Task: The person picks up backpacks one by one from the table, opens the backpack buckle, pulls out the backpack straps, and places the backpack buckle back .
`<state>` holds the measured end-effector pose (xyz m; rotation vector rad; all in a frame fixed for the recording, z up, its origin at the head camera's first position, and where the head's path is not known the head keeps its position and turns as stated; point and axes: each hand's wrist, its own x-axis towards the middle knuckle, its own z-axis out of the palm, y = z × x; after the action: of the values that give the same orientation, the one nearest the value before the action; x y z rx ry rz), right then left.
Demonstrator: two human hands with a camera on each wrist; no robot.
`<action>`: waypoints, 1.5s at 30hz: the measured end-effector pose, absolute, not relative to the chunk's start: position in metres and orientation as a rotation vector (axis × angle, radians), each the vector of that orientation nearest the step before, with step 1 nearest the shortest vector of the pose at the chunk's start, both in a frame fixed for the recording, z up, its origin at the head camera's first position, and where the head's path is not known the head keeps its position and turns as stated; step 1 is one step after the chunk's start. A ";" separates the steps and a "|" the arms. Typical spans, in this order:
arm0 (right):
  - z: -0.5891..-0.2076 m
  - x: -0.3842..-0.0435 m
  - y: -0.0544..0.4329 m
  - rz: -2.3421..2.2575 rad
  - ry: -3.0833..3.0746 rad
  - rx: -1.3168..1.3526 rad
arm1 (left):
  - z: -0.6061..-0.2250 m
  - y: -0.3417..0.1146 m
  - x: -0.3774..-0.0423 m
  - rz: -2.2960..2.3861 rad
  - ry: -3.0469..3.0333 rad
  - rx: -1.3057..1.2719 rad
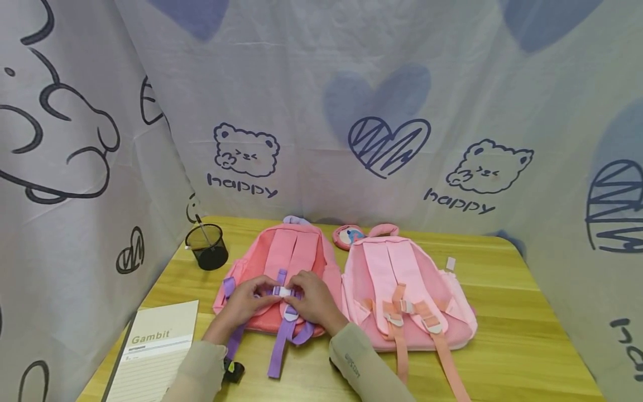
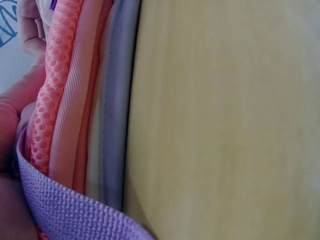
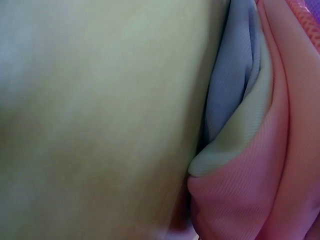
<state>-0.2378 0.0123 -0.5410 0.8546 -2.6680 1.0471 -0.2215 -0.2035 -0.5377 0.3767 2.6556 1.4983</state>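
A coral-pink backpack [image 1: 261,251] with purple straps [image 1: 278,357] lies back side up on the table. Over its middle, my left hand [image 1: 245,301] and right hand [image 1: 315,298] pinch the two sides of a white buckle [image 1: 284,291] on the purple chest strap. Fingertips of both hands nearly meet at the buckle. In the left wrist view, part of my left hand [image 2: 10,125] shows beside the coral mesh edge [image 2: 60,65], with a purple webbing strap [image 2: 75,205] crossing below. Only the backpack's layered fabric side [image 3: 250,185] appears in the right wrist view; the right hand is hidden there.
A light pink backpack [image 1: 359,273] with orange straps lies close on the right, a round coral pouch [image 1: 342,237] behind it. At the left stand a black mesh pen holder [image 1: 211,257] and a notebook [image 1: 156,352]. A small black item [image 1: 234,371] lies near the left sleeve.
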 end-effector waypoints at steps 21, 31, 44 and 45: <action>-0.544 -0.239 0.012 1.039 -2.723 0.823 | -0.538 -0.206 -0.219 1.542 2.612 0.379; -0.541 -0.238 0.012 1.094 -2.711 0.801 | -0.538 -0.210 -0.220 1.600 2.563 0.325; -0.541 -0.237 0.013 1.126 -2.656 0.822 | -0.540 -0.213 -0.220 1.740 2.498 0.321; -0.541 -0.237 0.013 1.127 -2.659 0.822 | -0.540 -0.213 -0.220 1.750 2.492 0.315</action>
<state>-0.2371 0.0128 -0.5408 0.8219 -2.6592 1.1271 -0.2200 -0.2133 -0.5396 0.3151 2.4920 1.7499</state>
